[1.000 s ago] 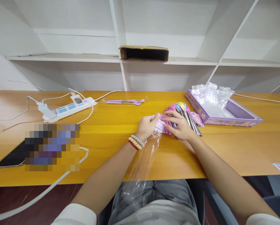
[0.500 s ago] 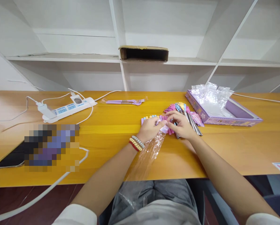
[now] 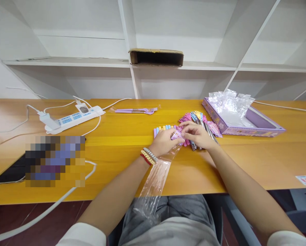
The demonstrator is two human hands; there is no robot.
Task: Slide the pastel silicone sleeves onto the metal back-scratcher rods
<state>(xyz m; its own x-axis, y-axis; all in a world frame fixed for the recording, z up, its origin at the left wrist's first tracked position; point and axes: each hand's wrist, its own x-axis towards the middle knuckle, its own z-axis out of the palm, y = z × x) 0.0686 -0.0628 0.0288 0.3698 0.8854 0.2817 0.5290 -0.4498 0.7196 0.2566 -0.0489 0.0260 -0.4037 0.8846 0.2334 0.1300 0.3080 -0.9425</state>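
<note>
My left hand (image 3: pixel 165 140) has thumb and fingers closed on a small pink-and-purple printed card (image 3: pixel 177 135). A long clear plastic bag (image 3: pixel 158 176) trails from under this hand over the table's front edge. My right hand (image 3: pixel 197 134) bends its fingers in at the card's right side, the fingertips close together; whether they grip the card or the bag's mouth is hard to see. Under and behind the hands lies a row of coloured handles (image 3: pixel 160 129) in purple, blue, yellow and pink. Beside my right hand is a bundle of metal-shafted utensils (image 3: pixel 208 129) with coloured ends.
A purple box (image 3: pixel 255 131) holding clear bags (image 3: pixel 231 104) stands at the right, with pink cards (image 3: pixel 214 129) beside it. A bagged purple utensil set (image 3: pixel 136 111) lies toward the back. Left are a power strip (image 3: pixel 76 119), cables and a dark phone (image 3: pixel 10 171).
The card shows more openly between my hands, and my left fingers have shifted on it. The bag's loose end now hangs lower, over my lap.
</note>
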